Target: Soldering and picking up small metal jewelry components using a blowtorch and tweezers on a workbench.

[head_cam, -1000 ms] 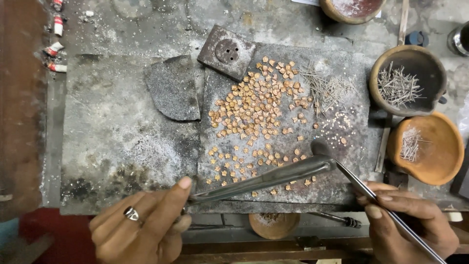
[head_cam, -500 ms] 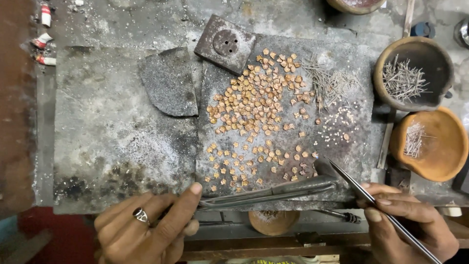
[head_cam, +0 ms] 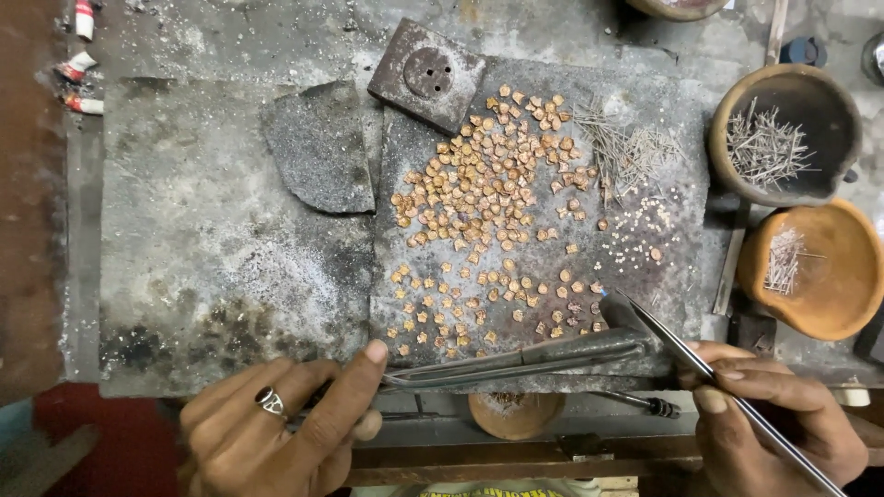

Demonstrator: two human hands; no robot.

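While the left hand (head_cam: 285, 433) pinches a long torch (head_cam: 525, 357) lying left-right along the slab (head_cam: 663, 304) edge, the right hand's (head_cam: 773, 414) fingers grip tweezers (head_cam: 681, 354) angled up-left, tips just beside the nearest copper bits (head_cam: 589, 308).

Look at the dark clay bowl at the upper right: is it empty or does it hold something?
Not empty. The dark clay bowl holds a loose heap of thin metal pins, lying criss-cross on its bottom and well below the rim.

Grimy workbench (head_cam: 230, 55) bears grey slabs (head_cam: 221, 258) and clay bowls (head_cam: 810, 267).
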